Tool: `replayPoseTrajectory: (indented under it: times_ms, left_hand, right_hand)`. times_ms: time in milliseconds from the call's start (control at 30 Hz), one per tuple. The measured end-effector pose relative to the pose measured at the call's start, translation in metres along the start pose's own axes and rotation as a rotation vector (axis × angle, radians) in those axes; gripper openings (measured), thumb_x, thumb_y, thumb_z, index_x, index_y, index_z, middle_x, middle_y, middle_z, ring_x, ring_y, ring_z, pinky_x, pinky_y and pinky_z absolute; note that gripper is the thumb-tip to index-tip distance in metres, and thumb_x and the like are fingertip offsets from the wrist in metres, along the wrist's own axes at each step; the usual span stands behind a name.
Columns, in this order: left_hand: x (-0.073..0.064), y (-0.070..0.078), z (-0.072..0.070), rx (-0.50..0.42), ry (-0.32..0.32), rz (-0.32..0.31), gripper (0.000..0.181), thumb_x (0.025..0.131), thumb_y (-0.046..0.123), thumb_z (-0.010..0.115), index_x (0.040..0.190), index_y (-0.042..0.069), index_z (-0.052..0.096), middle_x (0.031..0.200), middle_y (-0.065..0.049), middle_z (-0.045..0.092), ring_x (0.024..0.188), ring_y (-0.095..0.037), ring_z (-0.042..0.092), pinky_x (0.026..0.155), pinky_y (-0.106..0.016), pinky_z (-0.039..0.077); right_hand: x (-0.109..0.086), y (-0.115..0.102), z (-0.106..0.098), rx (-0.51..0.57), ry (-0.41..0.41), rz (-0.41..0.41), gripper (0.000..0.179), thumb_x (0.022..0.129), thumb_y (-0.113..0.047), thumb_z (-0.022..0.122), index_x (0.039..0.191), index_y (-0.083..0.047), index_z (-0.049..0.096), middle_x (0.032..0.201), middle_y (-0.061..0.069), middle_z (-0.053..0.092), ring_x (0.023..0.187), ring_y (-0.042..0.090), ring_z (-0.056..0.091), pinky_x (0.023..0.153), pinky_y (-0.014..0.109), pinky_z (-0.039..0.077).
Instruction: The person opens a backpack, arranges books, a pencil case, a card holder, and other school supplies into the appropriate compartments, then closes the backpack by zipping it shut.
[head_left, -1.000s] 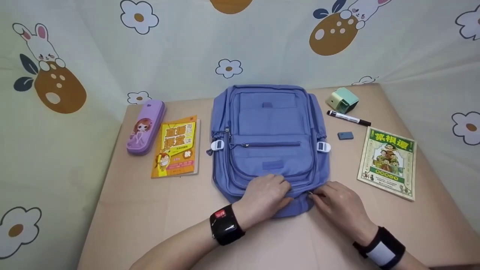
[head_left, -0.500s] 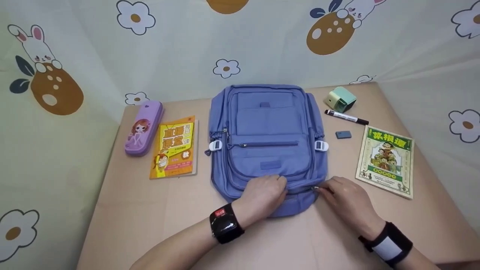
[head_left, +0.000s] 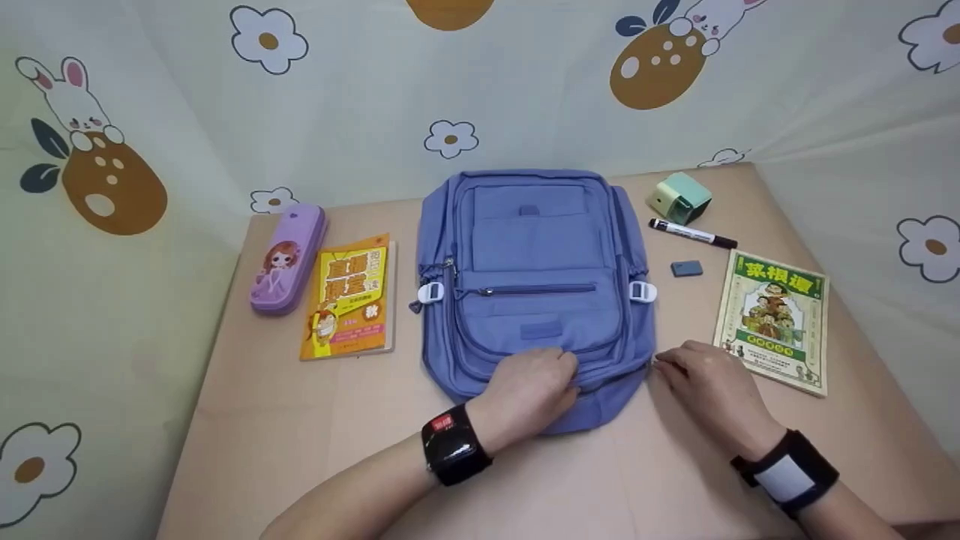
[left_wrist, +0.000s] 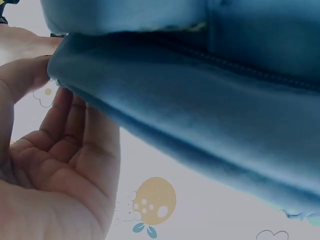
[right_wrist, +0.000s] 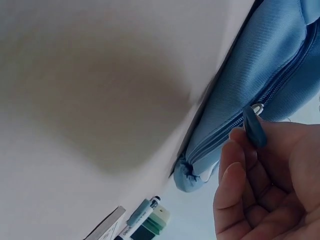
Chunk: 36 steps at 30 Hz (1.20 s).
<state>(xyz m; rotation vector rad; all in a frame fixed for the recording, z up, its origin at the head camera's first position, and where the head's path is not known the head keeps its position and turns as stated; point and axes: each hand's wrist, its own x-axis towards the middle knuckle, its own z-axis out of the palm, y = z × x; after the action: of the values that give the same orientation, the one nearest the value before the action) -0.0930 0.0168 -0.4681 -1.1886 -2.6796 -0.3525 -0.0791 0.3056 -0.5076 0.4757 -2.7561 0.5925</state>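
Note:
A blue backpack (head_left: pixel 536 240) lies front side up in the middle of the table. My left hand (head_left: pixel 525 390) is at its near end and pinches a fold of its fabric; the left wrist view shows thumb and fingers on the fabric edge (left_wrist: pixel 57 70). At the near right corner, my right hand (head_left: pixel 720 394) pinches a dark blue zipper pull (right_wrist: pixel 255 129) between thumb and fingers. The zipper (right_wrist: pixel 285 75) runs along the bag's side in the right wrist view. From the head, the pull is mostly hidden by the fingers.
Left of the bag lie a purple pencil case (head_left: pixel 289 259) and an orange book (head_left: pixel 349 296). To its right are a green pencil sharpener (head_left: pixel 681 197), a black-and-white marker (head_left: pixel 692 233), a small blue-grey block (head_left: pixel 686 268) and a green comic-style book (head_left: pixel 772 322). A patterned curtain (head_left: pixel 360 97) stands behind.
My right hand has moved right and away from me around the bag's near right corner, with the zipper pull in its fingers. The left hand has barely moved.

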Motion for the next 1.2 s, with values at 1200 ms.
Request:
replayPoseTrajectory:
  times_ms: [1200]
  left_hand:
    - [0.026, 0.023, 0.012, 0.106, -0.06, 0.051, 0.02, 0.083, 0.012, 0.073, 0.098, 0.008, 0.06, 0.073, 0.002, 0.06, 0.057, -0.016, 0.06, 0.047, -0.03, 0.052]
  right_hand:
    - [0.038, 0.035, 0.001, 0.016, -0.082, 0.083, 0.004, 0.093, -0.006, 0.071, 0.092, -0.007, 0.075, 0.088, 0.008, 0.071, 0.08, 0.031, 0.069, 0.076, 0.051, 0.055]
